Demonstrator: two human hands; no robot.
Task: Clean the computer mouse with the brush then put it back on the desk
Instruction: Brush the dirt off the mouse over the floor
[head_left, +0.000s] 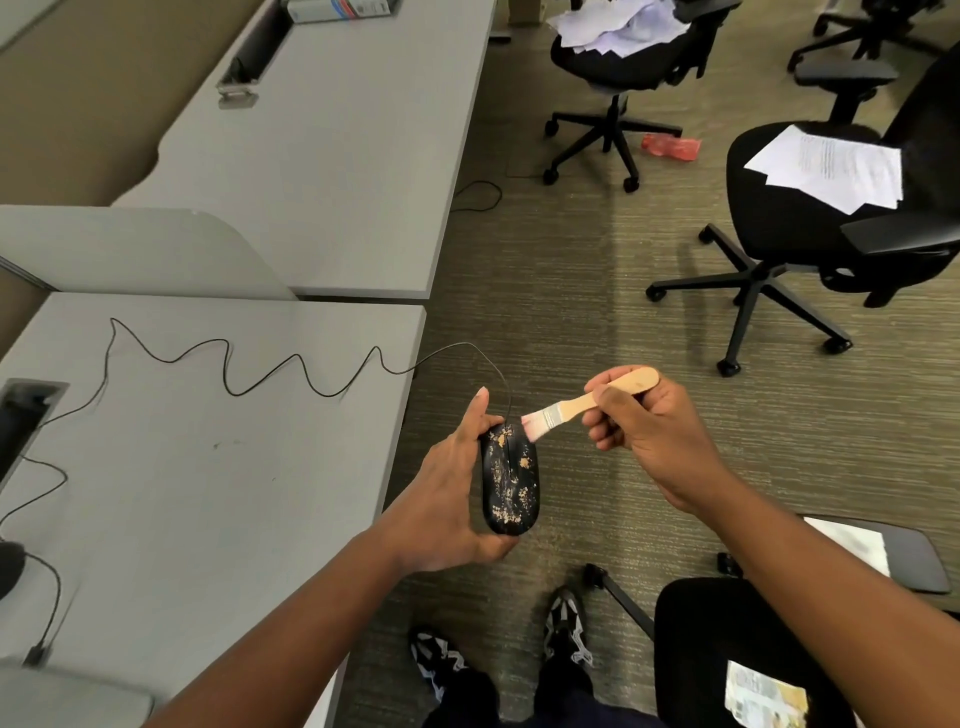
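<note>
Left hand (447, 499) gripping the crumb-covered wired mouse (510, 478) out past the desk (208, 467) edge, right hand (644, 431) pinching the wooden brush (587, 402). Brush hard and the crumbs probably hit the carpet (597, 312), or the cord (260, 364) yanks.

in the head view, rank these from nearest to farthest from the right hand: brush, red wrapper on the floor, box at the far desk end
1. brush, held in the right hand
2. red wrapper, on the carpet beyond, by a chair base
3. box, far desk end, top left
</note>
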